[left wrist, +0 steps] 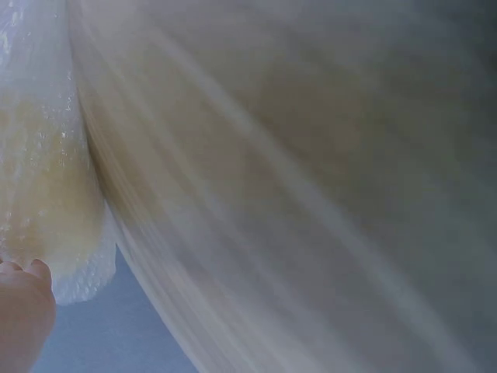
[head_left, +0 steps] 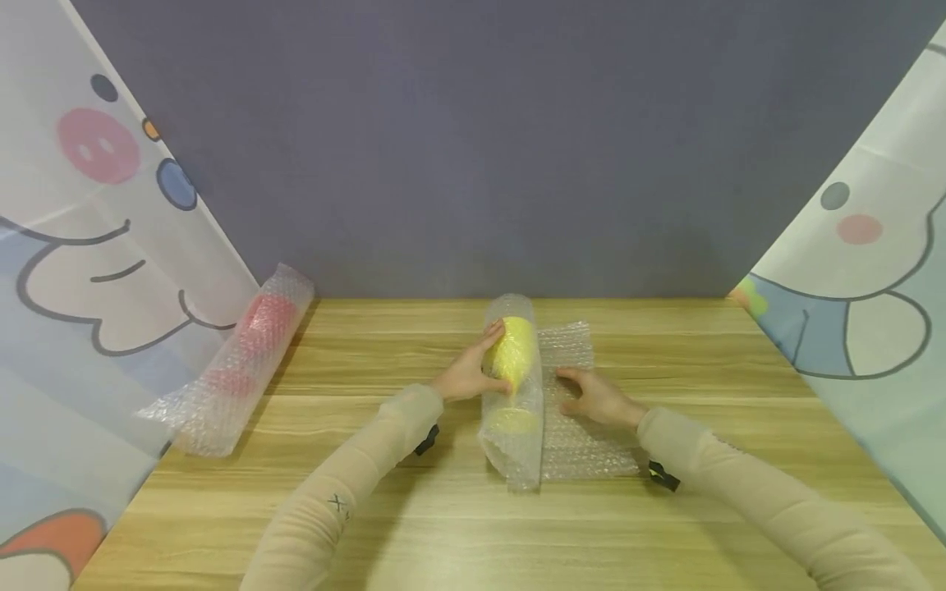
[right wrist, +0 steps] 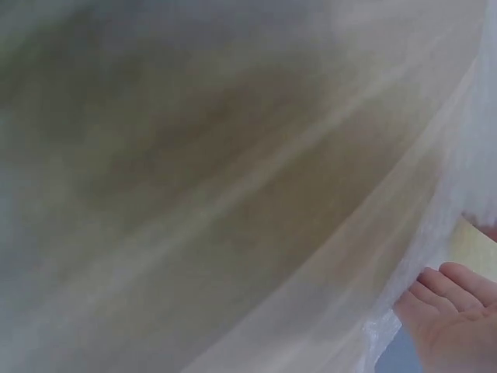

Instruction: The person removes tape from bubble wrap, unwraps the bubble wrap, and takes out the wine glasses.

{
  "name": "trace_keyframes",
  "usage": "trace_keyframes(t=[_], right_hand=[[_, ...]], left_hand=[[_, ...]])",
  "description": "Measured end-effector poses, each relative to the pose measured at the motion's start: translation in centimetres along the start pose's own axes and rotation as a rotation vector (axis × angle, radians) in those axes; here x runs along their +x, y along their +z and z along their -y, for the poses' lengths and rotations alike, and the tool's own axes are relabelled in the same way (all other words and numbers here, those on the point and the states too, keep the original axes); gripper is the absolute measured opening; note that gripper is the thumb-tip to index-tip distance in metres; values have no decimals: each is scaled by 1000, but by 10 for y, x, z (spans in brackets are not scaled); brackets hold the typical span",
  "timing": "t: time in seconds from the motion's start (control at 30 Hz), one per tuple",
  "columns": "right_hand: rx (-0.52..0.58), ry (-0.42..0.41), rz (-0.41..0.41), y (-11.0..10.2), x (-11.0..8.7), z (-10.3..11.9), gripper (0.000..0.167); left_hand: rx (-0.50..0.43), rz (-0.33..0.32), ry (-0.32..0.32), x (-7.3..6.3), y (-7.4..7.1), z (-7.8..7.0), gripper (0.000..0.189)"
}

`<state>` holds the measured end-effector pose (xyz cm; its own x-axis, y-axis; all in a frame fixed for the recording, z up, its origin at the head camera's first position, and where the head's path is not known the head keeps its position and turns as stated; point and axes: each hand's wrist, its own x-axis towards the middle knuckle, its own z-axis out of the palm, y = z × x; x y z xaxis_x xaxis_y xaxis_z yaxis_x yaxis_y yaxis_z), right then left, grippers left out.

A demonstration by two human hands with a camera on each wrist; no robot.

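Observation:
A yellow goblet-shaped thing lies rolled in bubble wrap at the middle of the wooden table, its narrow part toward the near side. From the left, my left hand holds this roll, thumb and fingers spread on its side and top. To the right stretches a flat tail of the bubble wrap, joining the roll. Over this tail my right hand reaches in, fingers extended and touching the sheet. In the right wrist view, the right fingers lie at the sheet's edge. Sleeves fill much of both wrist views.
Another bubble-wrapped bundle with a pink-red thing inside lies at the table's left edge. A grey panel stands behind the wooden table. Cartoon-printed cloths hang at the left and right.

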<state>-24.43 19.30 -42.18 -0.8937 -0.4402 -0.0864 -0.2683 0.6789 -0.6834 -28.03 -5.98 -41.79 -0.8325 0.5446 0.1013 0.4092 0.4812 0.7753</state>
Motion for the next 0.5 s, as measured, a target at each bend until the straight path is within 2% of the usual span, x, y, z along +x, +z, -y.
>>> trace_keyframes(t=[0.17, 0.33, 0.5], right_hand=[[-24, -7, -7, -4, 0, -2, 65], [-48, -12, -10, -3, 0, -2, 64], [-51, -4, -9, -3, 0, 1, 64]], left_hand=[[-4, -21, -4, -3, -2, 2, 107], [-6, -8, -11, -5, -3, 3, 105], [-45, -4, -20, -9, -7, -8, 95]])
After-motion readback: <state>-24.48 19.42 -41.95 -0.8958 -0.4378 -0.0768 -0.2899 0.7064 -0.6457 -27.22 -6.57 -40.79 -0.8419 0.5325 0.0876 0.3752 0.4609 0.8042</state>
